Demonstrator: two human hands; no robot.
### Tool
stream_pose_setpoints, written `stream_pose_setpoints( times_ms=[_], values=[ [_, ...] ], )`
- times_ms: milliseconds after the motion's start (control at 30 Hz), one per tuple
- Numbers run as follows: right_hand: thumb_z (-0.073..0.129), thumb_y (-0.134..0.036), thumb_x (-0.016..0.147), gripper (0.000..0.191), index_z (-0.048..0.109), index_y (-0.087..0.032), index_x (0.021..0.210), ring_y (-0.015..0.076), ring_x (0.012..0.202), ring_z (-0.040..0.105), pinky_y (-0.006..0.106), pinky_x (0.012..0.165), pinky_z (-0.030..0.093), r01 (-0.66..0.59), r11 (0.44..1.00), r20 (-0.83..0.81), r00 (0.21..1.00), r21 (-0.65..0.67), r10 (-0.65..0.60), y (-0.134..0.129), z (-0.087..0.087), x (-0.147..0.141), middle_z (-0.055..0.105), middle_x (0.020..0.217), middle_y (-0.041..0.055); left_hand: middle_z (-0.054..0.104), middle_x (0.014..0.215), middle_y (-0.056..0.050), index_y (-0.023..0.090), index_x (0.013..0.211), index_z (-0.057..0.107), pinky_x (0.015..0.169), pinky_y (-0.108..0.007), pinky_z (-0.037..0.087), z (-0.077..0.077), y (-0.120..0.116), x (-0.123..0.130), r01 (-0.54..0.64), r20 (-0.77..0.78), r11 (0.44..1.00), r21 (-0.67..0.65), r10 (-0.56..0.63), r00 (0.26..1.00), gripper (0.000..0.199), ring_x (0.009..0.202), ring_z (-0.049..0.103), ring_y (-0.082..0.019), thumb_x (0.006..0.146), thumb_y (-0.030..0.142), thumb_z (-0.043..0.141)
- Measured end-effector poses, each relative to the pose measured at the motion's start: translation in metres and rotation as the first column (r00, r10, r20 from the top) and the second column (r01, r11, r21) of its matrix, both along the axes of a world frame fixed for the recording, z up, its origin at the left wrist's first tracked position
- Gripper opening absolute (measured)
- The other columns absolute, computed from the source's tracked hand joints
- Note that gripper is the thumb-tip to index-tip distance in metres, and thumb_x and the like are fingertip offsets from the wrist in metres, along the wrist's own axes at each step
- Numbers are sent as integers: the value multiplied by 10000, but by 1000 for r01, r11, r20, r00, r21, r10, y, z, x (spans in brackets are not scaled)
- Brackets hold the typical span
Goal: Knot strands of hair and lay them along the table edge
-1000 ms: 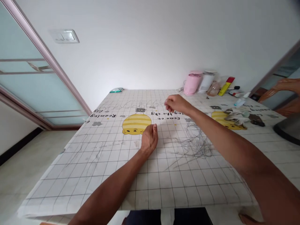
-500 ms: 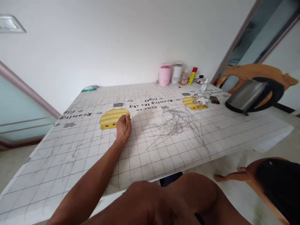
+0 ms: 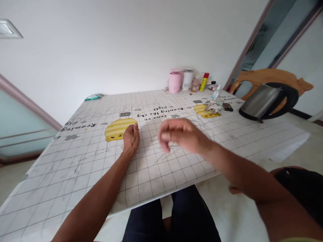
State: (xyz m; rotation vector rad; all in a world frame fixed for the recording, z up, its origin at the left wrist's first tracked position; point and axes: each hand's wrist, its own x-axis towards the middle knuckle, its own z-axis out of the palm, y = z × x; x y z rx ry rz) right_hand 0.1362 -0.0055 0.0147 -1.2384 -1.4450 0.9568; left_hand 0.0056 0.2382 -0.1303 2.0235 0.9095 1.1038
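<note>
My left hand [image 3: 131,137] rests on the patterned tablecloth [image 3: 148,174] beside a printed yellow striped bear [image 3: 114,129]. Its thumb side faces up and its fingers are drawn together; their inner side is hidden, so whatever they may hold cannot be made out. To the right, my right hand [image 3: 183,134] is over the cloth, slightly blurred. Its fingers are half curled and apart, with nothing visible between them. Thin grey scribble-like lines [image 3: 209,129] show on the cloth behind this hand and are partly covered by it.
At the back stand a pink cylinder [image 3: 175,82], a white cylinder [image 3: 188,80], a small bottle [image 3: 194,84] and a yellow-red can [image 3: 204,82]. A crumpled cloth [image 3: 214,107] and a metal kettle [image 3: 261,101] sit at right. A green-white packet [image 3: 93,97] lies back left.
My right hand and forearm have come up from below, over the middle of the table. My left hand stays in the same place on the cloth. The view has shifted slightly.
</note>
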Motion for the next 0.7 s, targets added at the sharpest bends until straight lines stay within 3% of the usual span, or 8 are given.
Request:
stream_pose_setpoints(
  times_ms=[33, 67, 100, 167, 233, 333, 500, 700],
  values=[
    [646, -499, 994, 202, 784, -358, 1035, 215, 788, 756, 381, 797, 636, 243, 970, 165, 957, -2, -239, 9, -1, 35, 809, 920, -24, 666, 819, -71, 230, 898, 618, 713, -357, 503, 0, 0, 1, -2, 1, 1000, -3, 2, 1000, 490, 782, 633, -253, 1099, 617, 396],
    [656, -401, 1016, 180, 771, -264, 1038, 220, 830, 748, 366, 824, 623, 460, 888, 362, 826, 12, -433, 17, -4, 73, 805, 947, 36, 670, 823, -73, 230, 900, 621, 713, -358, 505, 0, 0, 2, -4, 3, 1000, -7, 4, 1000, 492, 784, 636, -254, 1097, 622, 398],
    [639, -297, 1027, 165, 761, -196, 1075, 240, 887, 748, 365, 856, 605, 634, 772, 555, 630, 37, -544, 21, -7, 113, 804, 1006, 95, 675, 830, -75, 230, 904, 625, 716, -359, 508, -1, 0, 3, -3, 3, 1000, -9, 3, 1000, 494, 788, 640, -256, 1094, 627, 402],
    [668, -127, 975, 118, 770, -147, 1029, 297, 1089, 719, 365, 967, 549, 771, 635, 780, 361, 59, -511, 24, -17, 186, 792, 1074, 159, 686, 842, -78, 230, 913, 634, 721, -362, 513, -1, 0, 6, 8, -3, 1000, -11, -8, 1000, 495, 800, 648, -263, 1087, 637, 412],
    [659, -48, 940, 181, 783, -118, 1052, 354, 1206, 678, 391, 1016, 511, 811, 582, 870, 241, 63, -430, 21, -32, 241, 774, 1160, 209, 693, 844, -79, 229, 916, 640, 720, -363, 514, -2, -1, 8, 14, -17, 1000, -13, -14, 1000, 501, 804, 653, -268, 1082, 646, 416],
    [665, -39, 922, 313, 776, -113, 1206, 351, 1232, 659, 368, 1013, 494, 804, 593, 941, 168, 41, -294, 22, -59, 284, 729, 1311, 230, 708, 861, -81, 221, 917, 647, 733, -362, 512, -1, -2, 10, 21, -43, 1000, -15, -21, 999, 514, 809, 662, -265, 1087, 644, 409],
    [640, -34, 929, 351, 774, -131, 1238, 333, 1286, 619, 367, 1054, 456, 730, 683, 982, 137, -11, -131, 45, -93, 308, 690, 1396, 225, 734, 908, -78, 205, 925, 654, 775, -359, 520, 2, -3, 9, 15, -50, 999, -46, -17, 999, 531, 816, 684, -249, 1086, 655, 423],
    [611, -76, 981, 234, 786, -98, 1134, 354, 1266, 640, 451, 1101, 440, 702, 712, 985, 131, -14, -110, 48, -97, 325, 731, 1319, 248, 728, 906, -84, 202, 916, 647, 778, -357, 530, 3, -3, 11, 7, -47, 997, -79, -10, 999, 541, 814, 684, -247, 1076, 666, 419]
  ],
)
